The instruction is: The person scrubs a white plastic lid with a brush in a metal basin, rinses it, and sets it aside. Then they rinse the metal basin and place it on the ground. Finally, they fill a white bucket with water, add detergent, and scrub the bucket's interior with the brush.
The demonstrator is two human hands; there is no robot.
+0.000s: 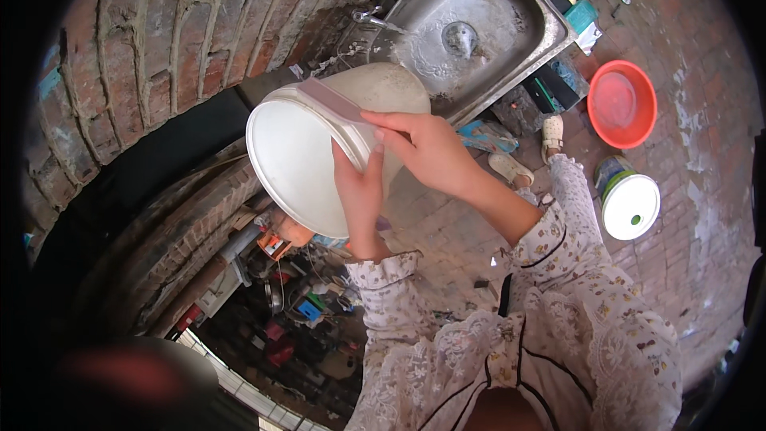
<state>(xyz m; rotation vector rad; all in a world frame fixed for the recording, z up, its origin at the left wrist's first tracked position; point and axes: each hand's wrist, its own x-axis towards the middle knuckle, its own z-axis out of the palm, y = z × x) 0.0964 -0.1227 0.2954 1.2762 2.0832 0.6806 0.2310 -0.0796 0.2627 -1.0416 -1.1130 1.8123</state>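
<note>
A large whitish bucket is tilted on its side in front of me, its round white face turned toward the lower left. My left hand grips the bucket at its rim, thumb on the outer side and fingers over the edge. Along the rim lies a pale pinkish strip; whether it is tape or cloth I cannot tell. The fingers of my right hand close on the lower end of this strip, next to my left thumb.
Beyond the bucket is a steel sink with a tap beside a brick wall. An orange-red basin and a white-lidded bucket stand on the brick floor at right. Clutter fills the lower left.
</note>
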